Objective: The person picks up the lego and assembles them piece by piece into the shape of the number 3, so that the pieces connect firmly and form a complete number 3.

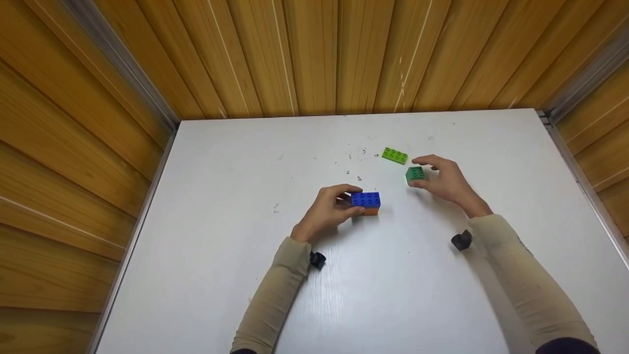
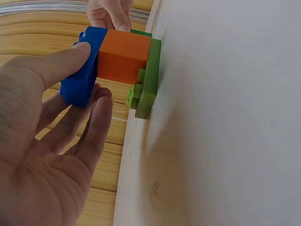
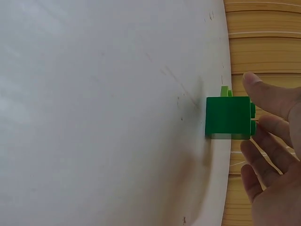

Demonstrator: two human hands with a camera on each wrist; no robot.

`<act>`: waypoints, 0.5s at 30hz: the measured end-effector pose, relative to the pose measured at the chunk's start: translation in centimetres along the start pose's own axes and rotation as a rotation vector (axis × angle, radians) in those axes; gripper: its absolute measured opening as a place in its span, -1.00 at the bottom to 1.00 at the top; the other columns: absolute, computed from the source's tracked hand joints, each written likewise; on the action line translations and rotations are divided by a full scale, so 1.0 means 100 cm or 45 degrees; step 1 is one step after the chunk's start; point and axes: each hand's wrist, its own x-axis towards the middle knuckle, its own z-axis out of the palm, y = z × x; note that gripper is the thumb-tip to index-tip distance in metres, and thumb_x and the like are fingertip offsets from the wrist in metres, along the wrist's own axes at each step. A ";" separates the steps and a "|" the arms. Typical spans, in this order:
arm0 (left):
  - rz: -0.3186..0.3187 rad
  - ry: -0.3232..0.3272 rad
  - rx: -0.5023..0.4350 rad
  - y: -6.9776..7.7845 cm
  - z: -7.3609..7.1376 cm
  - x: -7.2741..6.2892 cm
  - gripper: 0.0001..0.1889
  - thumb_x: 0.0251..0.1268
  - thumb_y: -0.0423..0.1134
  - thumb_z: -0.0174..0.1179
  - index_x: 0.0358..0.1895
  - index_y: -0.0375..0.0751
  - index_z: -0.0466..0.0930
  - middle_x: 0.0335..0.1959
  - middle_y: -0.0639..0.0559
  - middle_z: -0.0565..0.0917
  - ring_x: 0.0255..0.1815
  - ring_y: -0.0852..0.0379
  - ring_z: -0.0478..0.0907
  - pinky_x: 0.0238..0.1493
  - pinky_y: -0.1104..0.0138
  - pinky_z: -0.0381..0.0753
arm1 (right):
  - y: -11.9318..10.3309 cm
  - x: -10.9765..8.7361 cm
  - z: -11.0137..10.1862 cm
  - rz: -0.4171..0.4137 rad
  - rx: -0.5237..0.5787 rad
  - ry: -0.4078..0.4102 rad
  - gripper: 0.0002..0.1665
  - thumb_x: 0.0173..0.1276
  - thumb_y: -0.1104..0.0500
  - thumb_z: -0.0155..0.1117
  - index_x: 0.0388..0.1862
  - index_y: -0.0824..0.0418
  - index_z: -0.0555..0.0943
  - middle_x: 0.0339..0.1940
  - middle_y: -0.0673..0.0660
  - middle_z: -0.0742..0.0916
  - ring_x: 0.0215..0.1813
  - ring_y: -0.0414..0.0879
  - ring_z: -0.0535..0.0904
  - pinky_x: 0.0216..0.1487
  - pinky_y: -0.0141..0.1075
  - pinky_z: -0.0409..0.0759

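My left hand holds a blue toy brick with the thumb against its near side and fingers behind it. Right under the blue brick is an orange brick; the blue one overhangs it on one side. In the left wrist view a lime plate with studs overlaps the orange brick's lower edge. A dark green brick stands on the table beside my right hand. That hand's thumb and fingers are spread around the brick, and the thumb is apart from it in the right wrist view.
A flat lime plate lies on the white table just beyond the dark green brick. Ribbed wood-coloured panels wall in the table's back and sides. Black wrist cameras hang by both sleeves.
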 end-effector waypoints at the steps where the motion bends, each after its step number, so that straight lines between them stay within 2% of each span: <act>1: 0.004 0.002 0.000 0.000 0.000 0.000 -0.54 0.36 -0.27 0.51 0.29 -0.20 0.69 0.17 -0.08 0.76 0.05 0.14 0.75 0.15 0.37 0.75 | 0.001 0.000 0.000 0.007 0.004 -0.005 -0.28 0.37 0.11 0.60 0.45 0.26 0.58 0.48 0.30 0.61 0.55 0.30 0.42 0.55 0.29 0.37; 7: -0.010 0.014 0.034 -0.001 -0.002 -0.002 -0.54 0.35 -0.24 0.51 0.29 -0.20 0.70 0.16 -0.02 0.77 0.01 0.17 0.73 0.15 0.33 0.75 | 0.009 -0.001 0.000 0.034 0.036 -0.041 -0.26 0.40 0.08 0.58 0.48 0.25 0.56 0.50 0.33 0.59 0.56 0.31 0.40 0.57 0.27 0.35; 15: -0.028 0.012 0.041 0.000 -0.003 -0.001 -0.55 0.35 -0.23 0.52 0.27 -0.15 0.72 0.08 -0.05 0.79 -0.03 0.16 0.75 0.09 0.35 0.77 | 0.017 0.002 0.002 0.090 0.028 -0.046 -0.30 0.42 0.09 0.56 0.48 0.20 0.58 0.52 0.33 0.57 0.53 0.34 0.42 0.55 0.27 0.38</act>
